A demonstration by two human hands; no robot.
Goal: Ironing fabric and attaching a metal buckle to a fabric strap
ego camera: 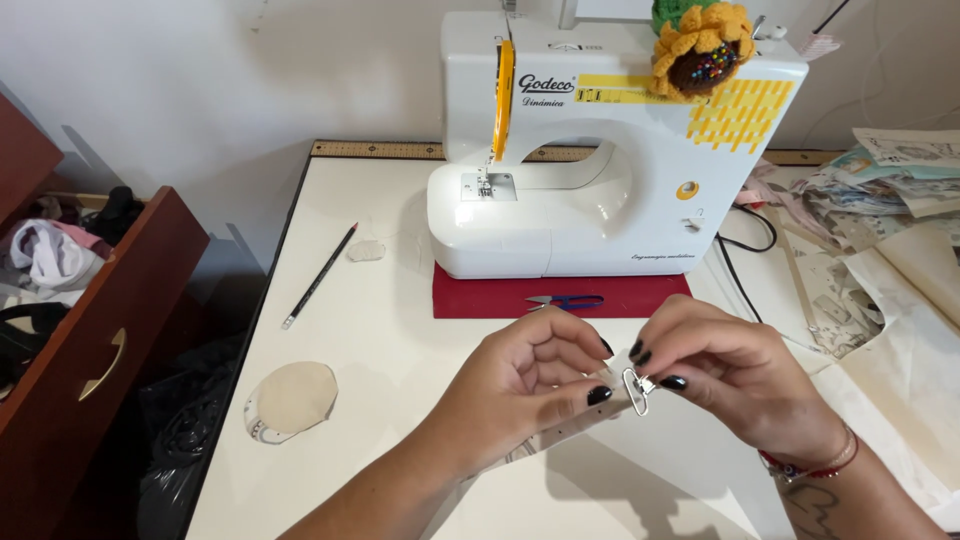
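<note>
While both hands pinch it, metal clasp [636, 388] between fingertips [599, 395]

Item: metal clasp [636, 389], small, silver, an oval loop with a short neck at its top. We find it upright, lifted off the bench, in front of the sewing machine [600, 160] and nearer us than it.

Item: fabric strap [560, 432], narrow, pale. We see it run from the clasp down and to the left, away from the sewing machine.
</note>
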